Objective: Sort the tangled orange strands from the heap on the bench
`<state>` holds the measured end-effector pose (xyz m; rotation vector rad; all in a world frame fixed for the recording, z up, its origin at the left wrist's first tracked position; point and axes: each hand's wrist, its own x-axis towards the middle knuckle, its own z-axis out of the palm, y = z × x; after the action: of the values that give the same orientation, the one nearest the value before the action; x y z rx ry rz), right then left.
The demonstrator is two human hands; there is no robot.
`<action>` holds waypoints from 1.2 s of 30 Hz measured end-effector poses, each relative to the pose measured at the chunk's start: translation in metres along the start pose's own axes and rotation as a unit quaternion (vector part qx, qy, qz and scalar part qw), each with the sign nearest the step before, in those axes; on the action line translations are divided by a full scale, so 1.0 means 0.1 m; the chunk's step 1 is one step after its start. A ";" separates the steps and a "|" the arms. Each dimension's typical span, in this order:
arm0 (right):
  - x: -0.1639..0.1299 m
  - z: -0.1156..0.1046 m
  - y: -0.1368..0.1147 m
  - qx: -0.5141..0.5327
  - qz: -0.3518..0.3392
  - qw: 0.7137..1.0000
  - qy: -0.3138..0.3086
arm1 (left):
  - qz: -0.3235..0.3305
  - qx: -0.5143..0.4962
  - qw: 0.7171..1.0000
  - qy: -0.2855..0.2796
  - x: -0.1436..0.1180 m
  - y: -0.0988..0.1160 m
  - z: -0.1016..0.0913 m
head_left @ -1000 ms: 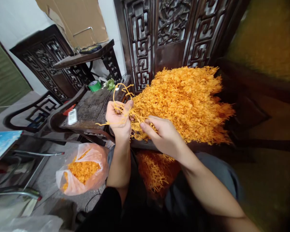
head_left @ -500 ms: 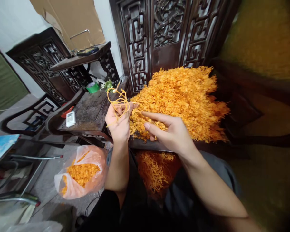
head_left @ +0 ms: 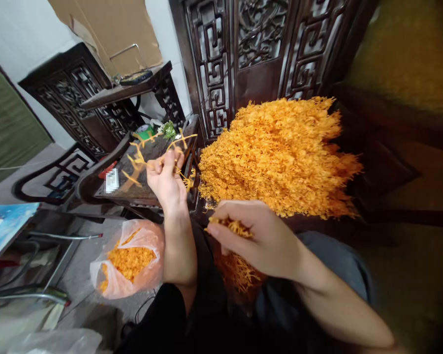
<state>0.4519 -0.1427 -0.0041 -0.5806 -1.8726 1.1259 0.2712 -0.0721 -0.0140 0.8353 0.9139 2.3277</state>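
Observation:
My left hand [head_left: 167, 179], raised over the dark wooden seat, is closed on thin orange branching stems [head_left: 136, 160]. Their forked ends stick out on both sides of the fingers and are partly blurred. My right hand [head_left: 266, 238] is lower and nearer, its fingers curled around a small bunch of orange frilly pieces [head_left: 237, 227]. Behind it rises a large heap of orange frilly sprigs [head_left: 280, 152], which look like artificial flowers. Loose orange stems [head_left: 243, 275] lie below my right hand, between my legs, partly hidden by it.
A translucent pinkish plastic bag [head_left: 153, 280] holding orange pieces stands on the floor at left. Green tape [head_left: 146, 131] and a white-flowered sprig [head_left: 167, 130] lie on the wooden seat [head_left: 133, 169]. Carved wooden panels [head_left: 260, 78] stand behind the heap. A metal-legged folding piece [head_left: 64, 236] is at far left.
My left hand has moved left, away from the heap, with the stems spreading out. My right hand has drawn back toward me and closed around orange pieces.

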 end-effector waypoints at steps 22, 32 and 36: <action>0.11 -0.31 0.21 0.052 -0.066 0.917 0.390 | -0.215 -0.180 0.960 -0.017 0.30 0.22 -0.33; 0.34 -0.06 0.67 -0.027 0.021 0.985 0.169 | -0.222 -0.151 0.961 -0.060 0.11 0.32 -0.22; 0.28 -0.24 0.64 0.070 0.008 0.922 0.380 | -0.182 -0.159 0.970 -0.029 0.26 0.42 -0.39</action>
<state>0.4551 -0.0795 -0.0418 -0.8076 -1.1072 0.8565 0.2177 -0.0992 0.0028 0.5473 0.5880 2.0422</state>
